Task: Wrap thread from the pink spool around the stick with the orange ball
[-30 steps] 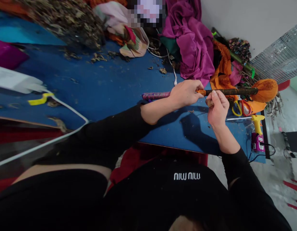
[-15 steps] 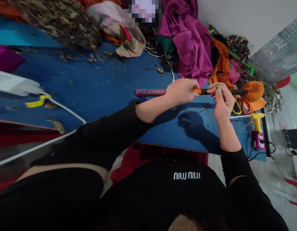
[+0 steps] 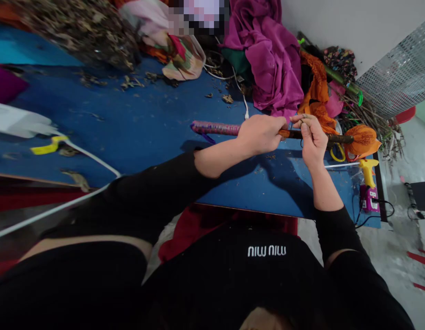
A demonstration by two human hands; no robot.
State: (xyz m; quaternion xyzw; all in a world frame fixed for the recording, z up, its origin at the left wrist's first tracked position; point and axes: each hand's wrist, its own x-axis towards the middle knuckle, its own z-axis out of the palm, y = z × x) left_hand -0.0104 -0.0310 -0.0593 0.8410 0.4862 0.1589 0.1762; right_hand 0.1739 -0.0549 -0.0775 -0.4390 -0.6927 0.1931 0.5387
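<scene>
My left hand [image 3: 262, 133] is closed around a long stick [image 3: 339, 138] lying crosswise above the blue table. On its left part is a pink and purple patterned wrap [image 3: 215, 127], with a loose purple end hanging below. A bit of orange strip [image 3: 284, 133] shows on the stick by my left fingertips. Farther right, a rounded orange cloth bundle [image 3: 362, 140] is at the stick's end. My right hand [image 3: 313, 140] is beside my left, at the bare dark part of the stick. Its thumb and fingers are pinched together just above; what is between them is too small to make out.
On the blue table [image 3: 157, 123] lie magenta cloth [image 3: 274, 59], orange cloth [image 3: 315, 82], dried plant matter [image 3: 85, 34] and a bundle of twigs [image 3: 380, 105]. At the right edge are a yellow glue gun [image 3: 368, 170], a purple power socket [image 3: 369, 198] and yellow-handled scissors [image 3: 337, 153].
My right hand has shifted left, closer to my left hand, and its pinched fingers are now above the stick. The stick has tilted slightly, its orange end lower.
</scene>
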